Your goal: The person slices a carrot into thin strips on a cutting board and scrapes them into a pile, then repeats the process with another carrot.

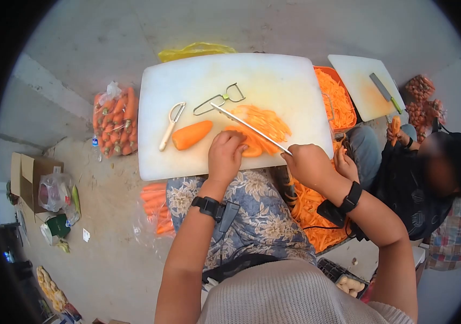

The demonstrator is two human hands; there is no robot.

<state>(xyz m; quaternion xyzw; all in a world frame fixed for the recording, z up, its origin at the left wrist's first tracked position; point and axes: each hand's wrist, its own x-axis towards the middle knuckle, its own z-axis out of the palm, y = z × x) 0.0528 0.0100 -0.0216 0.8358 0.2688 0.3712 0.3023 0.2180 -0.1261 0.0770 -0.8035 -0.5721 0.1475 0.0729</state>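
Note:
My right hand (312,166) is closed round the handle of a knife (252,128), its blade seen nearly edge-on and slanting up to the left over the carrot slices. With bent fingers, my left hand (225,156) presses on carrot slices (252,147) beside the blade. Thin carrot strips (263,120) lie spread just beyond the knife on the white cutting board (187,81). Left of them rests a thick peeled carrot piece (191,135). Two peelers are on the board: a pale-handled peeler (172,127) and a metal peeler with a green part (220,100).
A bag of carrots (116,119) stands left of the board, and another carrot bag (157,208) is by my knee. Orange tubs of shredded carrot (338,97) sit right. A co-worker (424,178) there holds a carrot (395,125), near a second board (362,81) with a green-handled knife (386,93).

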